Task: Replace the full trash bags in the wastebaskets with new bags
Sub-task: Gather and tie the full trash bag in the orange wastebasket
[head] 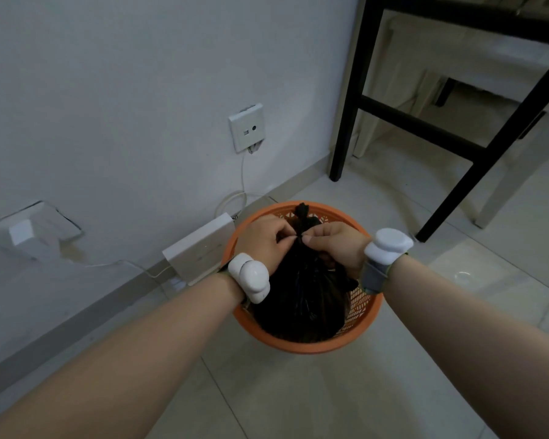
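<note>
An orange mesh wastebasket point(301, 346) stands on the tiled floor close to the wall. A full black trash bag point(301, 299) fills it, its top gathered into a twisted neck with dark ends sticking up at the far rim. My left hand point(265, 240) and my right hand point(336, 247) meet over the basket, each pinching the bag's neck between thumb and fingers. Both wrists carry white strapped devices. The bag's lower part is hidden inside the basket.
A white box-shaped device point(200, 248) leans against the skirting just left of the basket, with cables running to a wall socket point(247, 127). A black-framed table leg point(349, 96) and crossbar stand at the right rear. Pale floor tiles lie in front.
</note>
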Motion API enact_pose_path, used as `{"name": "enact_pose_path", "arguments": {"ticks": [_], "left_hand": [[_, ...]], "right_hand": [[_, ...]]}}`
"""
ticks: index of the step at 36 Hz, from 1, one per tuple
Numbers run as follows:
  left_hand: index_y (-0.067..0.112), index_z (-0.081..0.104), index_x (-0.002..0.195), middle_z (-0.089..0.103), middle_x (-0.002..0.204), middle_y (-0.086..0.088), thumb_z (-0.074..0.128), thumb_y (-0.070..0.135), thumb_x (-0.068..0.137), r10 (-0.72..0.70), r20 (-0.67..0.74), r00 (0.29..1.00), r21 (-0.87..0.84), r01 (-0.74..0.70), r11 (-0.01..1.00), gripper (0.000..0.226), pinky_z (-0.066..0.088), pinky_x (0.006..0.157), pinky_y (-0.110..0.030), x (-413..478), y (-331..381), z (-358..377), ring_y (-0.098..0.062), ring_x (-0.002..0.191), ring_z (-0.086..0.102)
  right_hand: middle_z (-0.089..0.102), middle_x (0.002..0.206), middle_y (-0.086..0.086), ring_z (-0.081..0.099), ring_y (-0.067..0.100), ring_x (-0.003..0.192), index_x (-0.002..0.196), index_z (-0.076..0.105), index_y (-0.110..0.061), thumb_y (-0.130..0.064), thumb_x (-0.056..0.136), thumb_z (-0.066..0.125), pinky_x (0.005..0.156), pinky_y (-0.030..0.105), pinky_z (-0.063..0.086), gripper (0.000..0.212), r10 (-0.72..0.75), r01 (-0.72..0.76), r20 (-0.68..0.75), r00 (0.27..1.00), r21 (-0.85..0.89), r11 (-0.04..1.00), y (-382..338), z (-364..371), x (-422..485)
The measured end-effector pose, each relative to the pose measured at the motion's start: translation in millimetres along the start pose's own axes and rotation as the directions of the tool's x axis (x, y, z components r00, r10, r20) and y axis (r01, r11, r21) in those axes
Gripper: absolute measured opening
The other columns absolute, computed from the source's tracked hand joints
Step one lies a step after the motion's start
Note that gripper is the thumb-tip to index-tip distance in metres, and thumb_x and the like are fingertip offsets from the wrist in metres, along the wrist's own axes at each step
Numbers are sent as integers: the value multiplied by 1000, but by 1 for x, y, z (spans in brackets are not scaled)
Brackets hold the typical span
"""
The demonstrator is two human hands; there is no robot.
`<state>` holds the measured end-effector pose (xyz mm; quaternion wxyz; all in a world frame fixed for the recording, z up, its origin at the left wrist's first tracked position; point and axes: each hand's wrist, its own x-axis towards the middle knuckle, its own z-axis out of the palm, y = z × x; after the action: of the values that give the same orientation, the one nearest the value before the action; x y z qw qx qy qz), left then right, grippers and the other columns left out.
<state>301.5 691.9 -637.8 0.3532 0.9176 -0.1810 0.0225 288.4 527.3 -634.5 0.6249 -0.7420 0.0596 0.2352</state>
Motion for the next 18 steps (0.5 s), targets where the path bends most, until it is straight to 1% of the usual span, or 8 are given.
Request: {"name": "enact_pose_path", "arguments": {"ticks": [2, 4, 6, 8, 10, 12, 15, 18], "left_hand": [[12, 70, 85, 65, 89, 1, 65, 15, 82, -15, 44, 999, -12, 16, 1000, 6, 31, 67, -9, 2, 3, -2, -7, 81, 52], [13, 70, 94, 66, 96, 2, 63, 16, 85, -6, 138, 990, -2, 7, 1000, 12, 33, 70, -10, 4, 5, -7, -7, 87, 56], [16, 69, 101, 65, 100, 4, 64, 21, 85, 5, 212, 977, 27, -11, 1000, 18, 32, 72, -11, 4, 6, -10, -7, 92, 57], [17, 69, 99, 64, 98, 4, 68, 31, 82, 21, 208, 978, 84, -39, 996, 22, 32, 72, -15, 3, 5, -10, -10, 92, 57], [16, 69, 94, 65, 94, 1, 68, 34, 80, 40, 145, 989, 133, -60, 989, 23, 32, 70, -18, 2, 5, -7, -14, 89, 57], [14, 69, 90, 65, 92, -2, 66, 33, 83, 70, 102, 992, 177, -88, 980, 21, 32, 72, -21, 2, 5, -5, -18, 90, 57], [16, 67, 91, 63, 94, -3, 60, 36, 86, 118, 150, 982, 279, -157, 948, 23, 36, 82, -29, 4, 5, -6, -22, 95, 53], [17, 66, 94, 63, 98, -2, 56, 38, 88, 155, 218, 964, 358, -227, 906, 24, 38, 87, -33, 7, 5, -10, -22, 101, 51]], "right_hand": [[44, 41, -8, 35, 4, 35, 68, 59, -16, -11, 94, 52, 35, 16, 28, 27, 29, -29, -12, 999, 60, 998, 0, 1, 1], [42, 48, -2, 34, 7, 39, 71, 62, -14, -11, 92, 54, 36, 16, 27, 23, 54, -48, -47, 997, 113, 992, 3, 2, 4], [41, 53, 1, 33, 8, 40, 71, 62, -12, -9, 93, 53, 35, 15, 27, 23, 87, -73, -75, 993, 173, 982, 3, 2, 5], [41, 54, 3, 34, 8, 38, 71, 61, -10, -7, 93, 52, 34, 14, 26, 24, 94, -77, -74, 993, 206, 975, 3, 2, 4], [42, 54, 3, 35, 8, 38, 71, 61, -9, -7, 93, 52, 34, 14, 26, 23, 90, -75, -66, 994, 201, 977, 2, 4, 3], [43, 55, 3, 36, 9, 39, 69, 60, -9, -8, 93, 52, 35, 15, 26, 25, 95, -83, -55, 994, 185, 979, 1, 3, 3], [48, 60, 7, 39, 11, 41, 70, 61, -10, -10, 91, 56, 36, 17, 31, 22, 108, -100, -62, 992, 126, 987, -2, -1, 1], [58, 57, 2, 43, 5, 38, 71, 66, -11, -5, 88, 59, 39, 16, 37, 20, 33, -31, -73, 997, 19, 999, -5, -5, -1]]}}
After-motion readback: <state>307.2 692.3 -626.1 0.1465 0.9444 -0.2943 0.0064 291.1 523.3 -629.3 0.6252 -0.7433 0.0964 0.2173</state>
